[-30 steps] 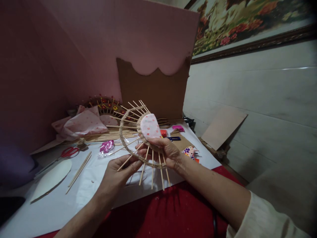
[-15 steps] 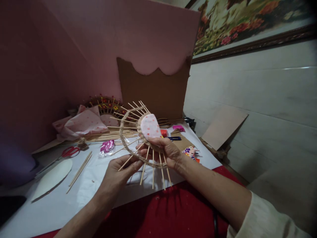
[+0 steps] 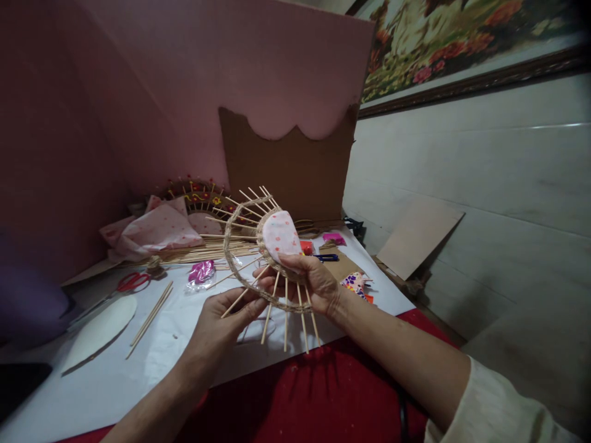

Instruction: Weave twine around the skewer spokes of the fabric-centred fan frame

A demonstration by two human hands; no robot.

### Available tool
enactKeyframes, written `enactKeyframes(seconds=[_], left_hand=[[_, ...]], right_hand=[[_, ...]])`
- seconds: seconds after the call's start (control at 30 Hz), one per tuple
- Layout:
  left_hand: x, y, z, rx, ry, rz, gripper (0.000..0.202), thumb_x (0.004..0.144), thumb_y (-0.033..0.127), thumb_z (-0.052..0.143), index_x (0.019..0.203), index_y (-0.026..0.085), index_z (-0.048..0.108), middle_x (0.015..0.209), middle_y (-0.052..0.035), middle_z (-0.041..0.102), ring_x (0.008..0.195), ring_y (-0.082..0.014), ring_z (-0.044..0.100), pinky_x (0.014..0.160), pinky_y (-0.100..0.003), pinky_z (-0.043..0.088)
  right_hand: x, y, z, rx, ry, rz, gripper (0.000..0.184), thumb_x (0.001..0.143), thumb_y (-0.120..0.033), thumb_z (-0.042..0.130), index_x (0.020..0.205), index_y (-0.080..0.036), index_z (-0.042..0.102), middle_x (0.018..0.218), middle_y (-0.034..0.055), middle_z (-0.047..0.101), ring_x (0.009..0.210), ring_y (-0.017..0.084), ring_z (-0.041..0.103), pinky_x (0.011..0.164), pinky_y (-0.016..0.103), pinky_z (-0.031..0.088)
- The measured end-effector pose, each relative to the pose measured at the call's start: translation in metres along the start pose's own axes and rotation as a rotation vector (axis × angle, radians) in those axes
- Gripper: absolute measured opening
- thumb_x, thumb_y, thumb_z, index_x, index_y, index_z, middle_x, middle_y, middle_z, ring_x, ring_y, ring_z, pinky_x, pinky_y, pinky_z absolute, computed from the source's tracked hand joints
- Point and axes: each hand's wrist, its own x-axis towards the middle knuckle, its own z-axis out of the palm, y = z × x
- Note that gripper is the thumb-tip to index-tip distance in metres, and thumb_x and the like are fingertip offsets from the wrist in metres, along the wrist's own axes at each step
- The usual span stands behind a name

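Note:
Above the front of the table I hold up a fan-shaped craft frame [image 3: 233, 249] of thin wooden sticks, with braided jute twine running round it in an arc. A half-round pad of pink dotted fabric [image 3: 281, 234] forms its centre, edged with twine. My right hand [image 3: 316, 283] is closed on the fabric pad and the stick bases, thumb on top. Closed on the outer twine and a stick at the lower left is my left hand [image 3: 228, 314]. Some fingers of both hands are hidden behind the frame.
Red-handled scissors [image 3: 133, 282], a white half-round piece [image 3: 101, 329] and loose sticks [image 3: 150, 317] lie left on white paper. Behind are dotted fabric [image 3: 159, 231], a decorated fan piece [image 3: 203, 194] and a purple packet [image 3: 201, 272]. A blue cutter [image 3: 327, 258] lies right; cardboard [image 3: 286, 172] stands at the back.
Both hands keep the same grip on the frame, which has hardly moved. The whole view has shifted very slightly.

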Motion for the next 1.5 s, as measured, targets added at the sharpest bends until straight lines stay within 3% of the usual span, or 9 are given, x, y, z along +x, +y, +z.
enactKeyframes(seconds=[0.27, 0.43, 0.57, 1.0, 1.27, 1.5], left_hand=[[0.0002, 0.0005, -0.0009, 0.007, -0.007, 0.002, 0.024, 0.063, 0.029, 0.073, 0.086, 0.022, 0.075, 0.046, 0.0018, 0.055, 0.046, -0.0095, 0.032, 0.044, -0.023, 0.023], [-0.0007, 0.0016, -0.0005, 0.010, -0.007, 0.002, 0.028, 0.063, 0.030, 0.072, 0.090, 0.022, 0.074, 0.057, -0.0010, 0.063, 0.047, -0.0094, 0.033, 0.045, -0.023, 0.023], [-0.0011, 0.0010, -0.0001, 0.000, -0.004, 0.002, 0.027, 0.063, 0.029, 0.073, 0.089, 0.022, 0.074, 0.052, -0.0005, 0.060, 0.049, -0.0109, 0.037, 0.044, -0.022, 0.024], [-0.0008, 0.0018, -0.0003, 0.000, -0.016, 0.002, 0.020, 0.064, 0.027, 0.072, 0.084, 0.023, 0.075, 0.048, 0.0022, 0.053, 0.047, -0.0085, 0.029, 0.042, -0.022, 0.020], [-0.0010, -0.0013, -0.0003, -0.012, -0.032, -0.001, 0.021, 0.065, 0.028, 0.072, 0.085, 0.023, 0.074, 0.048, 0.0015, 0.057, 0.053, -0.0114, 0.042, 0.048, -0.022, 0.029], [0.0008, -0.0001, 0.0011, -0.068, -0.078, -0.003, 0.021, 0.066, 0.028, 0.071, 0.087, 0.023, 0.074, 0.074, -0.0024, 0.070, 0.072, -0.0144, 0.053, 0.061, -0.022, 0.038]], right_hand=[[0.0007, -0.0006, -0.0006, 0.011, -0.028, 0.001, 0.043, 0.075, -0.036, 0.053, 0.097, -0.002, 0.064, 0.071, 0.0121, 0.068, 0.070, 0.017, 0.062, 0.073, 0.030, 0.045], [0.0009, -0.0007, -0.0003, 0.014, -0.035, 0.002, 0.041, 0.076, -0.036, 0.052, 0.096, -0.003, 0.064, 0.074, 0.0119, 0.068, 0.072, 0.017, 0.062, 0.074, 0.029, 0.045], [0.0005, -0.0006, 0.0002, 0.020, -0.022, 0.003, 0.041, 0.076, -0.036, 0.051, 0.097, -0.003, 0.064, 0.075, 0.0120, 0.068, 0.071, 0.017, 0.062, 0.074, 0.030, 0.046], [0.0025, 0.0005, -0.0033, 0.012, -0.037, -0.014, 0.040, 0.076, -0.036, 0.052, 0.091, -0.001, 0.066, 0.066, 0.0115, 0.067, 0.068, 0.015, 0.062, 0.073, 0.025, 0.045], [0.0019, 0.0002, -0.0014, 0.026, -0.051, -0.016, 0.040, 0.080, -0.034, 0.046, 0.092, -0.001, 0.066, 0.068, 0.0119, 0.068, 0.066, 0.015, 0.063, 0.071, 0.026, 0.047], [0.0047, 0.0012, -0.0039, 0.050, -0.030, 0.010, 0.041, 0.082, -0.033, 0.043, 0.092, 0.001, 0.065, 0.065, 0.0125, 0.067, 0.064, 0.015, 0.063, 0.070, 0.026, 0.048]])
